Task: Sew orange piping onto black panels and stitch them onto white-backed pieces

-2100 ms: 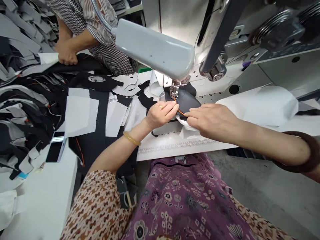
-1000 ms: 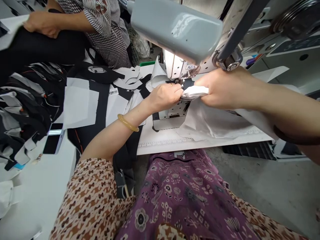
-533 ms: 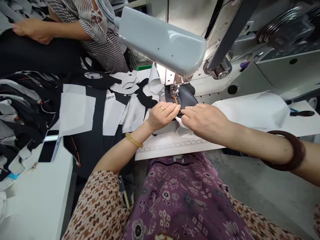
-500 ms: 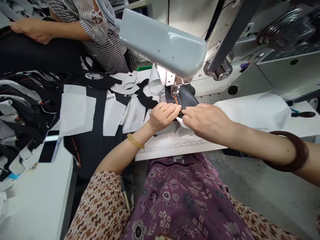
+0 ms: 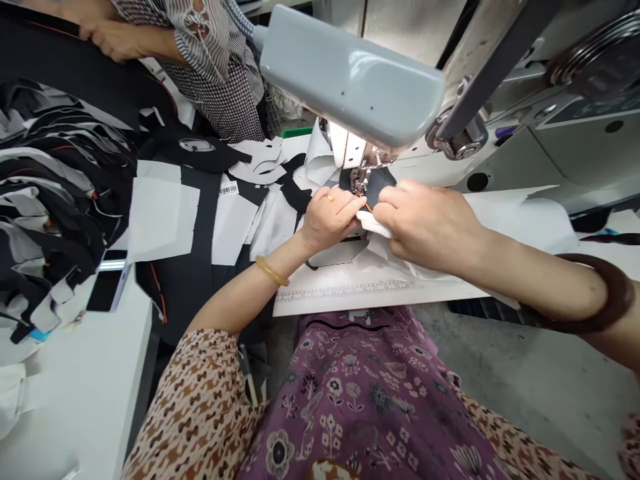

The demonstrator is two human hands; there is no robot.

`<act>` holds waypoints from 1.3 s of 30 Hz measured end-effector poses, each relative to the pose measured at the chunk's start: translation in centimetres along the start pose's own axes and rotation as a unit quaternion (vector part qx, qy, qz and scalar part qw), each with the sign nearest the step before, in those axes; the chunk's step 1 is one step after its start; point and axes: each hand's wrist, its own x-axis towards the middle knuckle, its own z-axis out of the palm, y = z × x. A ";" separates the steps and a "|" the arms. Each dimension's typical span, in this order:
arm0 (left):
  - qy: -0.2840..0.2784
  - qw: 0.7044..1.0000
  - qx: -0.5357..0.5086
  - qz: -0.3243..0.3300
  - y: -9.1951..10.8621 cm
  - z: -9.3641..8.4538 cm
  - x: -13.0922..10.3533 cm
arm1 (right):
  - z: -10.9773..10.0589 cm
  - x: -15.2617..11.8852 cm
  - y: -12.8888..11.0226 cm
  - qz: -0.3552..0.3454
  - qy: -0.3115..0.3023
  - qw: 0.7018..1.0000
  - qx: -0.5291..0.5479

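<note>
Smartphone: lay far left of the presser foot, any writing on its screen too small to read.
Barcode sticker: sat on a white cut piece left of the presser foot, bars visible, print illegible.
Left hand: was just before the presser foot, fingers together, tips pressed on the orange piping.
Ruler scale: ran along the table edge on the wearer's side of the presser foot, numerals unreadable.
Orange piping: came from the presser foot past the left fingertips into the gap between both hands.
Dark panel: lay under and right of the presser foot, partly hidden by fingers.
Right hand: was right of the presser foot, fingers curled, clamped on folded white fabric.
</note>
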 end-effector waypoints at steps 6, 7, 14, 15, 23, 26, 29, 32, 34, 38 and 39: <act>-0.038 0.999 -0.009 0.019 0.1 -0.1 0.4 | 2.9 -2.0 0.8 0.072 -0.083 0.989 0.101; -0.040 0.999 -0.022 0.024 0.2 -0.2 0.4 | 3.7 -2.0 1.1 0.078 -0.109 0.982 0.130; -0.071 0.995 -0.011 0.064 0.4 -1.5 0.7 | 5.5 -1.2 2.6 0.108 -0.154 0.880 0.437; -0.072 0.995 0.003 0.072 0.4 -1.5 0.9 | 5.1 -1.3 2.7 0.105 -0.165 0.865 0.463; -0.073 0.991 0.012 0.112 -0.4 -0.4 2.3 | 1.1 -1.8 2.0 0.104 -0.189 0.954 0.210; -0.110 0.989 -0.029 0.093 -1.0 -0.7 2.7 | -0.5 -1.8 2.0 0.099 -0.135 0.985 0.045; -0.131 0.986 -0.071 0.072 -1.7 -0.9 3.0 | -1.7 -1.4 2.2 0.038 -0.021 0.999 0.006; -0.137 0.984 -0.100 0.049 -2.0 -0.6 3.0 | -2.6 -0.7 2.2 0.022 -0.001 1.000 0.014; -0.125 0.987 -0.095 0.026 -1.9 -0.2 2.8 | -2.9 -0.3 1.9 0.038 -0.017 0.999 0.016; -0.095 0.994 -0.044 0.036 -1.2 -0.3 2.3 | -2.8 -0.3 0.1 0.030 -0.032 0.999 -0.031; -0.095 0.993 -0.033 0.054 -1.1 -0.6 2.2 | -2.5 -0.4 -0.5 0.009 -0.030 0.998 -0.045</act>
